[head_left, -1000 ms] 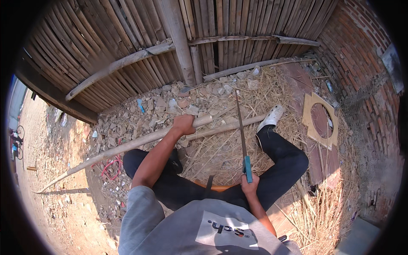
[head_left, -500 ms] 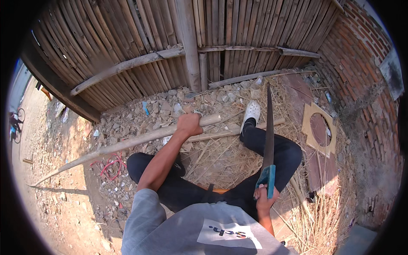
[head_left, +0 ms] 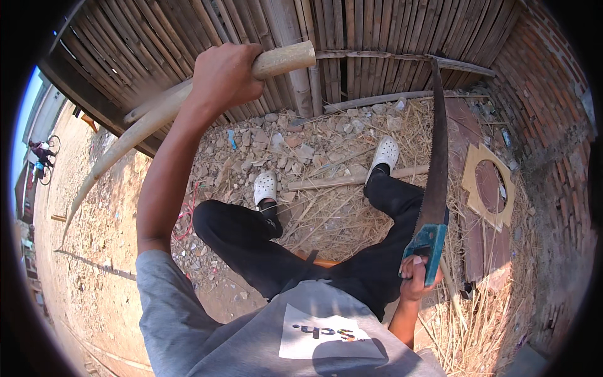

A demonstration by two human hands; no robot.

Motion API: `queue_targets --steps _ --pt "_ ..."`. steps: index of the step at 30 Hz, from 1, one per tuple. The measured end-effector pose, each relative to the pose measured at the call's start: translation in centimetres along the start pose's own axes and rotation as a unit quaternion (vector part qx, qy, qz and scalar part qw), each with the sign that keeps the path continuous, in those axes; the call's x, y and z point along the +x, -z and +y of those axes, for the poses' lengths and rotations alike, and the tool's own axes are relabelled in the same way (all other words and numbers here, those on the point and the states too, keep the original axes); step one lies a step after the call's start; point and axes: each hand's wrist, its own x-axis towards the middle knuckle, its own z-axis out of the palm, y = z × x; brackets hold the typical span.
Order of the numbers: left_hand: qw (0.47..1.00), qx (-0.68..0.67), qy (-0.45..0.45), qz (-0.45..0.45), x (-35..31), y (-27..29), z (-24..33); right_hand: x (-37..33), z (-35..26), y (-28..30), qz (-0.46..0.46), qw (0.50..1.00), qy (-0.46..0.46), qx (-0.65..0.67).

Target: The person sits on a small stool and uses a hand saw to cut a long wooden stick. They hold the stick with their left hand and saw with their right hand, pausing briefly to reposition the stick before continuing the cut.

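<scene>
You're gripping the long pale bamboo pole [head_left: 188,100] high on the left, left hand [head_left: 223,75] fingers wrapped tight; right hand [head_left: 416,276] is clenching the blue-handled curved saw [head_left: 433,182], blade upright near your knee: a slip could cut.

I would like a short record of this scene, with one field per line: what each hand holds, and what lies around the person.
left hand: the left hand grips a long pale bamboo pole near its cut end, raised high
right hand: the right hand holds a hand saw by its blue handle, blade pointing up
feet: white clogs on straw and rubble
ground: a shorter cut pole piece lies between the feet
right side: flat wooden board with a round hole, beside a brick wall
background: bamboo fence
</scene>
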Motion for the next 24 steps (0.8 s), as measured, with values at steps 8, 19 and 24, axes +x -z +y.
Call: queue_targets --steps 8,19,24 --pt "0.977 -0.101 -0.016 -0.186 -0.9 -5.3 6.4 2.8 -5.8 9.9 0.142 0.978 0.041 -0.144" --pt "0.891 -0.07 0.001 -0.448 5.9 -42.1 22.5 7.3 13.2 33.6 0.252 0.697 -0.151 -0.654" --pt "0.832 -0.097 -0.004 -0.546 13.2 -53.4 34.0 9.9 23.0 41.5 0.167 0.632 -0.177 -0.736"
